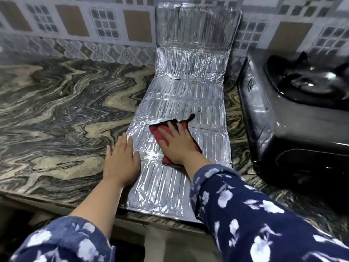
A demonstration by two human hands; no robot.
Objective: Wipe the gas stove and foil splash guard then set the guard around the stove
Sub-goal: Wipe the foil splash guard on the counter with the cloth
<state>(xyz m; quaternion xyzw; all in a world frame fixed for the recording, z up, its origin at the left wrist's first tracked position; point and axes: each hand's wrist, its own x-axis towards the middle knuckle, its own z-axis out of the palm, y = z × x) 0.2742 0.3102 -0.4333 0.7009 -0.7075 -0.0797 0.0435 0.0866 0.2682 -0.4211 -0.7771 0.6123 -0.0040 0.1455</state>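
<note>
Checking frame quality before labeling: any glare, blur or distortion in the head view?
Head view: wide-angle bending curves the countertop edge and tiled wall; glare on the foil splash guard and gas stove; overall soft focus, and the sleeves at the bottom corners are smeared.

Your right hand [174, 142] lies flat, fingers spread, on a red cloth [160, 136] pressed to the foil splash guard [181, 103] at the frame's centre. Your left hand [120, 161] rests palm down on the guard's left edge. The guard lies on the marbled counter [62, 110], its far panels leaning up the tiled wall [75, 25]. The black gas stove [294, 114] sits at right, just beside the guard.
</note>
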